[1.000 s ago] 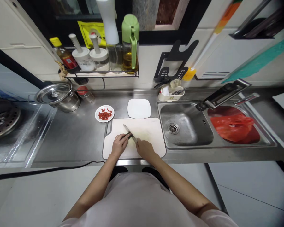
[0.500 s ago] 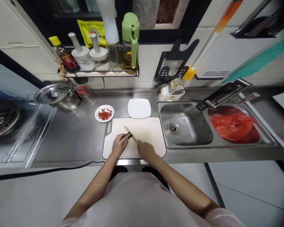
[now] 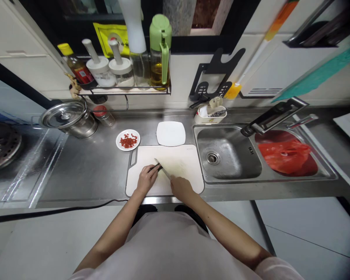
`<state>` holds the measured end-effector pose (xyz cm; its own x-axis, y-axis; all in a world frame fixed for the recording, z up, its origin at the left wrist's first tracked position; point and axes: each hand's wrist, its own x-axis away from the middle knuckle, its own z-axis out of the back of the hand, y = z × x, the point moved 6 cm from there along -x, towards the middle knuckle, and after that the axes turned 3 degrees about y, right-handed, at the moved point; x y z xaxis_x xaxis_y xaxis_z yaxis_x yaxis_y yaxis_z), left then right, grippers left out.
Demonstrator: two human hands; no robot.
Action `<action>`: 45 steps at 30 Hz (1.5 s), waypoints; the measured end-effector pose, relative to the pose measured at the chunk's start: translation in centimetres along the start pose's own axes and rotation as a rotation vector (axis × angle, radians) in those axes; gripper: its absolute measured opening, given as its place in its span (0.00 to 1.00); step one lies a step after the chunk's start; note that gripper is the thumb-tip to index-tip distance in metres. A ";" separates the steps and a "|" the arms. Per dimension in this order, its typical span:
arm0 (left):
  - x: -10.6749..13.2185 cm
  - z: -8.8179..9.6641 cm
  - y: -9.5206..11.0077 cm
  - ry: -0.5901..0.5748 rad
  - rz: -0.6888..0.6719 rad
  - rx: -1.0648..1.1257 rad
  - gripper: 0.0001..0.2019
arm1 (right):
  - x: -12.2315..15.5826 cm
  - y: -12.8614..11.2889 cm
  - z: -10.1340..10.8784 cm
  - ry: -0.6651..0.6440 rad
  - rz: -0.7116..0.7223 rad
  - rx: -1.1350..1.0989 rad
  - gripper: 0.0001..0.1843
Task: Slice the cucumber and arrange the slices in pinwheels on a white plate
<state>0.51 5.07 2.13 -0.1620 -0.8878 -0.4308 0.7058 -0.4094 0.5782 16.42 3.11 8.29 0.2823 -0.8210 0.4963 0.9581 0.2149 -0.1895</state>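
A white cutting board (image 3: 181, 161) lies on the steel counter in front of me. My left hand (image 3: 146, 179) is curled on the board, pinching a small dark green vegetable (image 3: 156, 167) at its fingertips. My right hand (image 3: 181, 187) is closed round the handle of a knife (image 3: 162, 168), whose blade lies across the vegetable next to my left fingers. Just beyond the board sit a small round dish of chopped red chilli (image 3: 128, 140) and an empty white square plate (image 3: 170, 133).
A double sink (image 3: 230, 155) lies right of the board, with a red bag (image 3: 284, 155) in the far basin and a tap (image 3: 272, 115) over it. A lidded steel pot (image 3: 68, 118) stands back left, a shelf of bottles (image 3: 125, 74) above. A black cable (image 3: 61, 209) runs along the counter's front edge.
The knife and my right hand have shifted slightly right and toward me along the vegetable. My left hand stays in place.
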 end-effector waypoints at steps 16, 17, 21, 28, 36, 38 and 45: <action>-0.2 0.0 -0.2 -0.005 0.019 0.014 0.15 | -1.4 -0.4 -0.5 0.055 0.030 0.015 0.15; -0.2 0.1 -0.2 -0.005 0.020 0.014 0.15 | -1.5 -0.4 -0.5 0.048 0.032 0.014 0.15; -0.2 0.1 -0.2 -0.001 0.019 0.018 0.15 | -1.9 -0.6 -0.4 0.036 0.034 0.001 0.16; -0.2 0.0 -0.2 0.006 0.014 0.018 0.15 | -3.0 -1.1 -0.4 0.081 0.041 0.009 0.15; -0.2 0.1 -0.1 0.004 0.004 0.007 0.15 | -4.0 -1.8 -0.5 0.142 0.065 -0.023 0.16; -0.2 0.1 -0.1 0.005 0.002 0.003 0.15 | -3.9 -1.9 -0.5 0.147 0.062 -0.027 0.17; -0.2 0.1 0.0 0.002 0.006 0.002 0.15 | -2.7 -0.9 -1.7 0.079 0.022 -0.014 0.15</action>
<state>0.46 5.27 2.27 -0.1568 -0.8898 -0.4287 0.7055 -0.4046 0.5819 14.75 4.20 5.65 0.2984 -0.8554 0.4235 0.9506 0.2267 -0.2119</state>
